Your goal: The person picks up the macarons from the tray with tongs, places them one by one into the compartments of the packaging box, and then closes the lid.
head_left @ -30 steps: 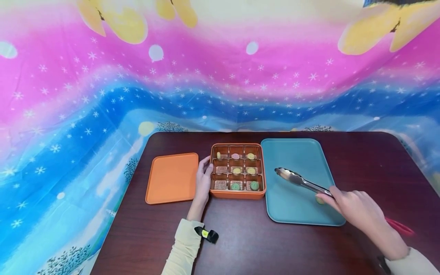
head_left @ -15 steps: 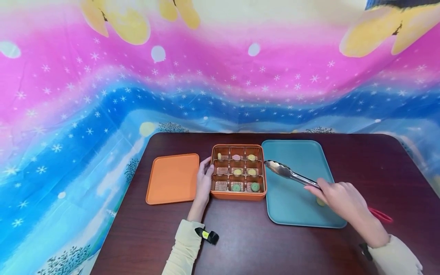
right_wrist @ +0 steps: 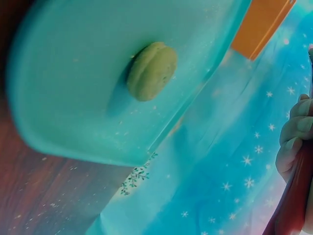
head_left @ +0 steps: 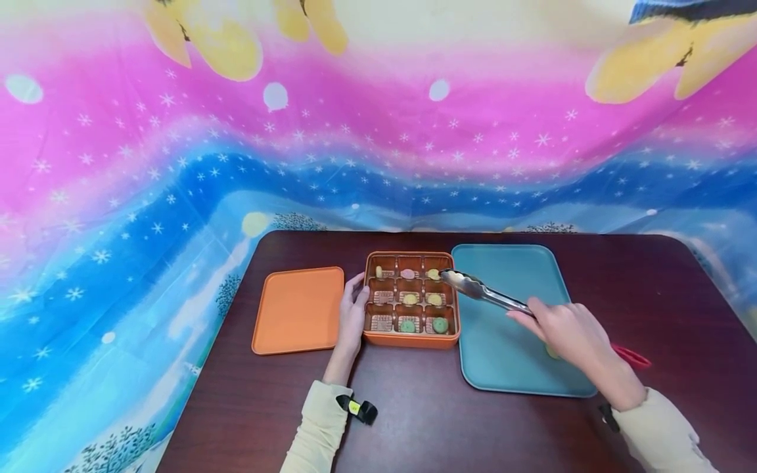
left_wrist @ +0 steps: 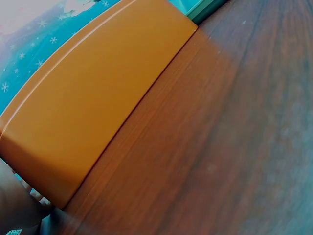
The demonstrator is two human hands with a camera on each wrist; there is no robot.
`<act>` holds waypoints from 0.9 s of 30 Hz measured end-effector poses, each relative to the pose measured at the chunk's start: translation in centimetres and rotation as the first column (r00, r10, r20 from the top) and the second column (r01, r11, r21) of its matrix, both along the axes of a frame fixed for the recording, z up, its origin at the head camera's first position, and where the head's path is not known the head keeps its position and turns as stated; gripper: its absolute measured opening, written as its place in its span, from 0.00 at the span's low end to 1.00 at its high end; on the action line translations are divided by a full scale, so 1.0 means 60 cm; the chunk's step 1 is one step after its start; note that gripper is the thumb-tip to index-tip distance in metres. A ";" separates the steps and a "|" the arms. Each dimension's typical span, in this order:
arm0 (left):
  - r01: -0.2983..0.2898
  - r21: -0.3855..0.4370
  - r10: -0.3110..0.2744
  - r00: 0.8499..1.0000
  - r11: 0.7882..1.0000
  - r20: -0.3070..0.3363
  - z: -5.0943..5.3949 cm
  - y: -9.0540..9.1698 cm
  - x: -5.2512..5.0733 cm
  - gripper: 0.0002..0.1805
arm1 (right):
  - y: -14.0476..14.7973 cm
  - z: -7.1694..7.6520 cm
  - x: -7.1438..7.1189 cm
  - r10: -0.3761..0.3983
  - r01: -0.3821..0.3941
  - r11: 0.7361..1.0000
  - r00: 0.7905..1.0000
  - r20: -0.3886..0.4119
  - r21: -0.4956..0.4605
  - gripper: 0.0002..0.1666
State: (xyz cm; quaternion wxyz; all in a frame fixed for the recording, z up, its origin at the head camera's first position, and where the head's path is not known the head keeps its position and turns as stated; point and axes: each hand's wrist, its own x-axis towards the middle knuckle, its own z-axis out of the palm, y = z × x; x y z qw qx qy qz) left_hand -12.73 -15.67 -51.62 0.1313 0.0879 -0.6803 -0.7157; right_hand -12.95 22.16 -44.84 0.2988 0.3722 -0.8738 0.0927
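Note:
An orange box [head_left: 411, 341] with a clear compartment insert stands mid-table. Several macarons lie in it: a pink macaron [head_left: 407, 274] in the back row, a yellow macaron [head_left: 410, 299] in the middle row, a green macaron [head_left: 440, 325] at front right. My left hand [head_left: 352, 318] rests against the box's left wall, thumb at the rim. With my right hand [head_left: 570, 335] I grip metal tongs [head_left: 481, 293] with a red handle. Their tips are over the back-right compartment, beside its yellow macaron [head_left: 434, 274]; whether they touch it I cannot tell.
Right of the box lies a teal tray [head_left: 503, 368] bearing one pale green macaron [right_wrist: 152, 71], mostly behind my right hand in the head view. An orange lid [head_left: 299, 309] lies flat on the left. A printed cloth [head_left: 378, 164] hangs behind the dark table [head_left: 408, 420].
My right hand has moved left with the tongs, from over the tray to the box's back-right compartment. My left hand stays at the box's side.

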 end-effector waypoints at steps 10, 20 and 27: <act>0.009 -0.003 -0.008 1.000 1.000 0.030 0.002 0.001 0.002 0.22 | -0.035 0.011 -0.013 -0.020 0.020 1.000 0.997 0.071 0.005 0.39; -0.004 -0.019 0.004 1.000 1.000 0.020 -0.006 0.004 0.001 0.21 | -0.072 0.011 -0.026 0.019 -0.018 1.000 0.998 0.052 -0.015 0.40; 0.000 0.015 0.000 1.000 1.000 0.012 -0.001 0.003 -0.002 0.22 | -0.091 0.012 -0.033 0.039 -0.039 0.999 0.998 0.053 0.002 0.40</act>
